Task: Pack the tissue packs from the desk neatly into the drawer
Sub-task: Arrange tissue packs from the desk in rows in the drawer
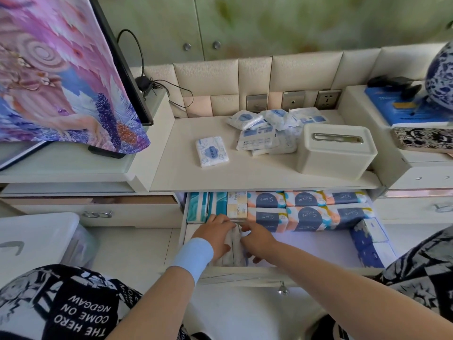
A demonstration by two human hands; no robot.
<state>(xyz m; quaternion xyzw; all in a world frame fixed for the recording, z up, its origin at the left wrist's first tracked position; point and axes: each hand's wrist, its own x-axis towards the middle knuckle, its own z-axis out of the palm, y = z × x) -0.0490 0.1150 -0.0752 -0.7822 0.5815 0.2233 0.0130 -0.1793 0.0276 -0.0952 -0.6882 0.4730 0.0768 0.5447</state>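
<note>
Head: tissue packs (234,246) in drawer (245,273), held between left hand (215,232), right hand (257,238).

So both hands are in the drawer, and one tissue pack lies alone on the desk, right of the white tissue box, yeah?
Not quite. The left hand and right hand are in the drawer, holding small packs, but the lone tissue pack on the desk lies left of the white tissue box, not right. The head view shows it.

My desk (191,173) holds one tissue box (335,149) and one stray tissue pack (212,151) — three wall sockets (293,99), two cabinet knobs (187,46) behind.
</note>
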